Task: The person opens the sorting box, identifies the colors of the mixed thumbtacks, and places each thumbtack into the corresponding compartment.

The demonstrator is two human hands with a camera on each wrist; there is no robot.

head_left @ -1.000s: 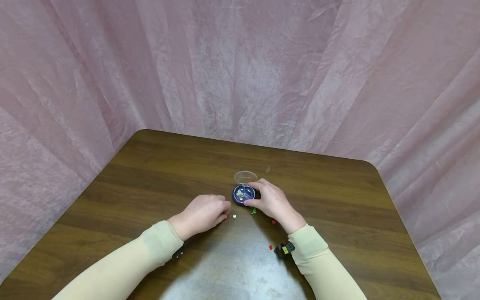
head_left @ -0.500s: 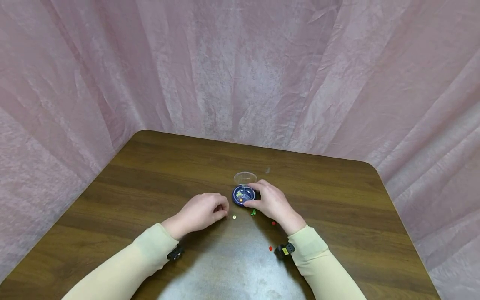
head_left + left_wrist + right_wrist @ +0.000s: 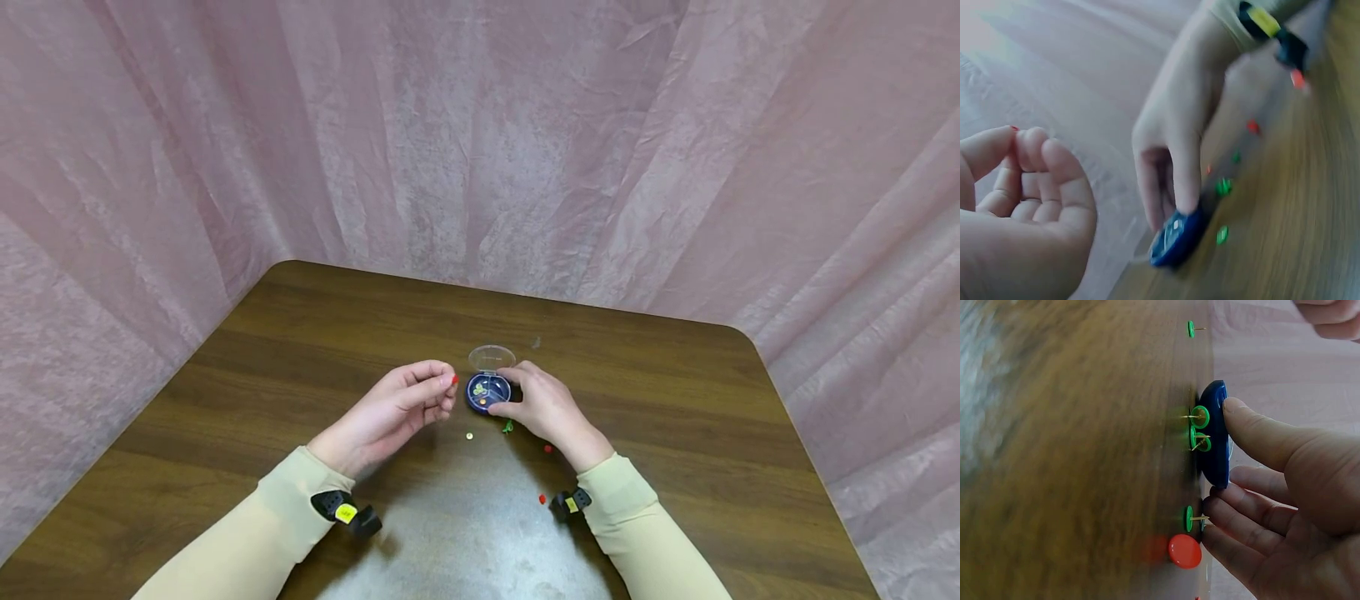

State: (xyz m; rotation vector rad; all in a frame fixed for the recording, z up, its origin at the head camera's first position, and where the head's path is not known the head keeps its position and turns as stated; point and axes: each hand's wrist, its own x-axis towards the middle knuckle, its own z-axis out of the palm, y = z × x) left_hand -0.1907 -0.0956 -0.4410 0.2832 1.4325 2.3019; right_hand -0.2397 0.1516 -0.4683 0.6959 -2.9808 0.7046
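A round blue case with a clear lid stands open on the table, its inside split into compartments. Small greenish pieces and an orange one lie in two of them. My right hand grips the case's right side, thumb at the front, fingers toward the hinge. Left of the case, my left hand is raised and pinches a small red thumbtack between thumb and index fingertip, other fingers loosely curled. In the right wrist view, several green thumbtacks lie beside the case, some with points up.
On the wooden table lie a single green thumbtack in front of the case and red thumbtacks near my right wrist. A pink curtain hangs behind the table.
My left hand has risen from the table and turned its palm up, and a red thumbtack now shows at its fingertips. The right hand stays on the case.
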